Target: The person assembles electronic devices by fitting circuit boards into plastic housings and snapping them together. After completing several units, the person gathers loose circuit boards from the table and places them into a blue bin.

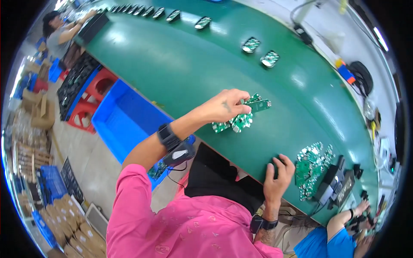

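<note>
My left hand (pixel 226 105) is closed, with thumb and fingers pinching a green circuit board (pixel 260 105) above the green table. Under and beside that hand lie more small green circuit boards (pixel 241 122), partly covered by my fingers. Near the table's front edge my right hand (pixel 278 175) has its fingers apart and slightly bent, with nothing visible in it. To its right spreads a heap of green circuit boards (pixel 313 167). Farther back are two boards in black housings, one housed board (pixel 251 44) and another housed board (pixel 270 59).
A row of housed boards (pixel 173 16) curves along the far side of the green table (pixel 172 56). Left of me stands a blue bin (pixel 124 120) against the table edge. Black devices (pixel 333 185) stand at the right. Co-workers sit at far left (pixel 64 36) and lower right (pixel 327 241).
</note>
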Motion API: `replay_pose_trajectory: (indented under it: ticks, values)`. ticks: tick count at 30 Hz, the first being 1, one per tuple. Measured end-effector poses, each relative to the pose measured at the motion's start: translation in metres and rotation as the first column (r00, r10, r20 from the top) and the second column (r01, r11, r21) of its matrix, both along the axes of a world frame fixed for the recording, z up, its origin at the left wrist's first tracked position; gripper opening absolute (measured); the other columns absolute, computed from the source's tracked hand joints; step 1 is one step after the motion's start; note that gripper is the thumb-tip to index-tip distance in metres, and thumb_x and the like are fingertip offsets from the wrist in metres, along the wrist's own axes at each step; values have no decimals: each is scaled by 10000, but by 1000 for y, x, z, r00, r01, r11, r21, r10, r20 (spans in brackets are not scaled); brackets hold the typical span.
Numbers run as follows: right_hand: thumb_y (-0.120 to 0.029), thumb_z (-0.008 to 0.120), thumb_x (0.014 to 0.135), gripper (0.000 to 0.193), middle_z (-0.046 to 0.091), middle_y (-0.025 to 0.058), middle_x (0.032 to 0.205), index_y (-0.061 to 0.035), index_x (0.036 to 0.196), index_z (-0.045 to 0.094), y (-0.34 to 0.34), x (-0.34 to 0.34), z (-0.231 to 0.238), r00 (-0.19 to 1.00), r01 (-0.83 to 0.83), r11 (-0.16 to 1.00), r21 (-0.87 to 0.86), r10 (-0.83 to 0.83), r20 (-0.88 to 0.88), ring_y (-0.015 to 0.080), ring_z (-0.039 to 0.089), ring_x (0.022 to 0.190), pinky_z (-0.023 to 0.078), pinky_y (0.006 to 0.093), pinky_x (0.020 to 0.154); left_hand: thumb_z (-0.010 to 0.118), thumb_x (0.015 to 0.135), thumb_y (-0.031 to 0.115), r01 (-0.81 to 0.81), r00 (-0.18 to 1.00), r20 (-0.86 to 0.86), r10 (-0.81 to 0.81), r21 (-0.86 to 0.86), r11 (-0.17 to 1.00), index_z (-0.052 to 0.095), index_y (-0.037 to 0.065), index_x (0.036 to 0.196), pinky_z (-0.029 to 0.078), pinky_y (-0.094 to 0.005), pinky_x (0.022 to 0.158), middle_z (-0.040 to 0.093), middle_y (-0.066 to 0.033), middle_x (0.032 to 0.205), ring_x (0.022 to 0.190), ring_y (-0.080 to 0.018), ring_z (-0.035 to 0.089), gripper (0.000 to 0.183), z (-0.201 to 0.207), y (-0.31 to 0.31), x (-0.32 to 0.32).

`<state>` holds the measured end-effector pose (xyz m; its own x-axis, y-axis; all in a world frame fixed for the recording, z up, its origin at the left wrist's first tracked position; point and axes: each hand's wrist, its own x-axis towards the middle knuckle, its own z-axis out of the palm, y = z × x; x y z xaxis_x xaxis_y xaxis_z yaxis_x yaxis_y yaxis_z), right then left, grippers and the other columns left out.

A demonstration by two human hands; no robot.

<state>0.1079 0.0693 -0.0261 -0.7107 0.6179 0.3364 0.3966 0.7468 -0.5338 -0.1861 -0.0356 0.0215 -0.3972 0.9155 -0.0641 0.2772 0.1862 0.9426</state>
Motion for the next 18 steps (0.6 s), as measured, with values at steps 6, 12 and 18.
replay_pose_trajectory:
  ticks: [6, 12, 18]
  values:
    - [-41, 697, 820, 212, 608, 155, 1184, -4, 1026, 661, -2, -1, -3, 997, -23, 1000, 5, 23, -72, 355, 544, 1132, 432, 457, 983, 611, 940, 273, 27, 769, -639, -20, 2, 1000, 612, 14, 972, 470, -465, 737, 624, -185, 857, 844, -372, 604, 261, -43, 45, -28]
    - [-44, 675, 846, 193, 614, 168, 1199, 12, 1030, 663, -4, -7, -3, 999, -40, 999, 3, 40, -29, 344, 554, 1138, 422, 429, 1002, 518, 974, 469, -317, 505, -844, 178, 11, 949, 620, 46, 1091, 519, -498, 811, 632, -190, 1060, 1010, -406, 606, 450, -6, -27, -57]
    - [-44, 630, 910, 175, 604, 170, 1225, 43, 1058, 665, 3, 1, -7, 999, 30, 996, 84, -31, 8, 318, 556, 1150, 426, 411, 1003, 524, 994, 270, -818, 27, -575, 818, 458, 349, 634, 15, 899, 510, -427, 655, 673, -172, 776, 747, -373, 667, 294, -30, -217, -117]
